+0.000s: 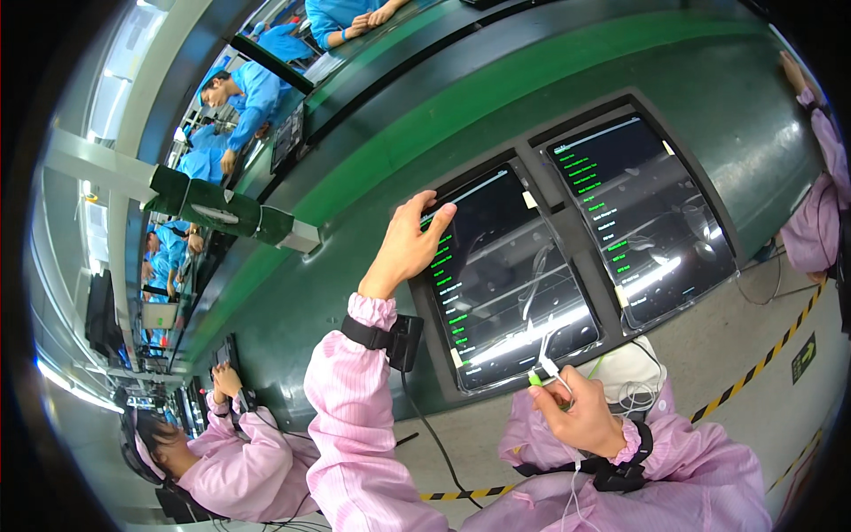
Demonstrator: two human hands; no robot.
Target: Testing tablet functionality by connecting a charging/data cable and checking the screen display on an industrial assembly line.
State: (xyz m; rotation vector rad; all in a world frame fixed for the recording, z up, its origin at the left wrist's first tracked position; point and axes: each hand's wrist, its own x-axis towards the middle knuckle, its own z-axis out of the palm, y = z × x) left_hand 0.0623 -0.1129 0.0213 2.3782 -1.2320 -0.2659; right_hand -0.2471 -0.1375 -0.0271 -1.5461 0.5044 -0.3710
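Two dark tablets lie in a grey holder on the green work surface. My left hand (pixel 409 246) grips the upper left corner of the nearer tablet (pixel 510 275), fingers curled over its edge, thumb on the screen. My right hand (pixel 576 410) pinches a white cable plug with a green tip (pixel 542 370) at that tablet's lower edge. The second tablet (pixel 640 208) sits to the right, its screen showing green and white text lines. Both my sleeves are pink, with black wrist straps.
A person in pink (pixel 226 448) works at my lower left, and another pink sleeve (pixel 820 195) shows at the right edge. People in blue (pixel 244 97) sit across the line. Yellow-black floor tape (pixel 762 359) runs at the lower right. White cables (pixel 634 390) lie on my lap.
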